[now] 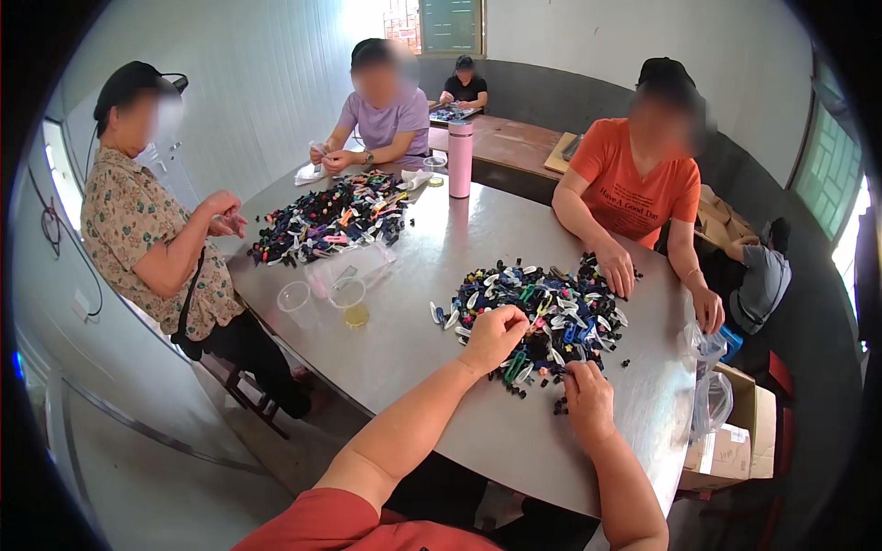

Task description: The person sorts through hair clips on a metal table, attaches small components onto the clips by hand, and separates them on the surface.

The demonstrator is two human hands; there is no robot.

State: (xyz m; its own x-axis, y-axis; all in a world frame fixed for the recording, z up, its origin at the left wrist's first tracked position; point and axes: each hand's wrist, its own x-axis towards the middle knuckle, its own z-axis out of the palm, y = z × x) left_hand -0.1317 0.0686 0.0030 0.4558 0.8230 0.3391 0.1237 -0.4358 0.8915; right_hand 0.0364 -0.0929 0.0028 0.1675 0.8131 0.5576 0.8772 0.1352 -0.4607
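Note:
A mixed pile of small hair clips [551,321] lies on the metal table before me, with black, white, blue and green pieces among them. My left hand [494,340] is over the pile's left part, its fingers curled together in a pinch; whatever they hold is hidden. At the near edge of the same pile, my right hand [589,399] has its fingertips pressed together among small black pieces [561,404]. I cannot make out what is between those fingertips.
A second pile of clips [331,216] lies farther left, near clear plastic cups [349,298]. A pink bottle [460,159] stands at the back. A co-worker's hand [617,268] touches my pile's far side. Plastic bags [707,395] hang at the right edge above a cardboard box [735,450].

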